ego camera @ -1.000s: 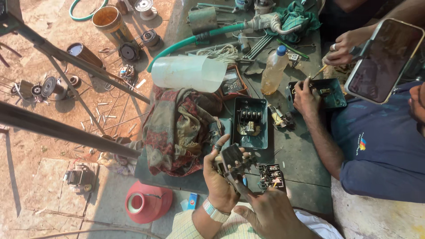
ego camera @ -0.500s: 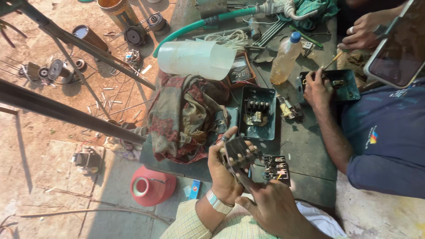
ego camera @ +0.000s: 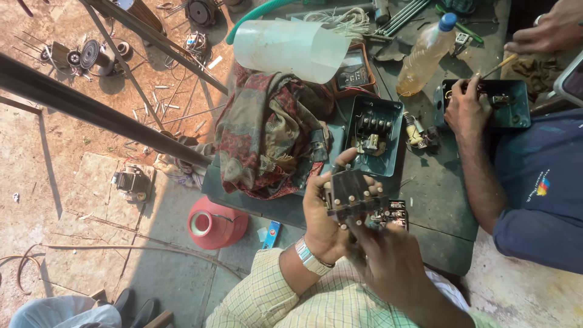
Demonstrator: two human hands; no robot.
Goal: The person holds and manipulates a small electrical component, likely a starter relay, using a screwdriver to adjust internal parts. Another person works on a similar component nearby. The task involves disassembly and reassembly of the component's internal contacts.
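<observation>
My left hand [ego camera: 325, 212] grips a black electrical contactor block [ego camera: 352, 194] with small metal terminals, held above the near edge of the green workbench [ego camera: 437, 200]. My right hand [ego camera: 388, 255] comes up from below and its fingers touch the underside of the same block. Behind the block, an open teal metal starter box [ego camera: 388, 152] lies on the bench with black components inside. A second black terminal part [ego camera: 395, 212] lies by my right hand.
A patterned red cloth [ego camera: 267, 140], a translucent plastic jug [ego camera: 291, 48], a bottle of yellowish liquid [ego camera: 425, 58] and a meter [ego camera: 353, 76] sit on the bench. A co-worker's hand [ego camera: 467, 109] works in another teal box [ego camera: 513, 103]. A red funnel-shaped object [ego camera: 215, 222] lies on the ground.
The view has shifted and tilted; my hands hold the black block in much the same grip, now slightly higher in view. The co-worker's hand stays at the other box.
</observation>
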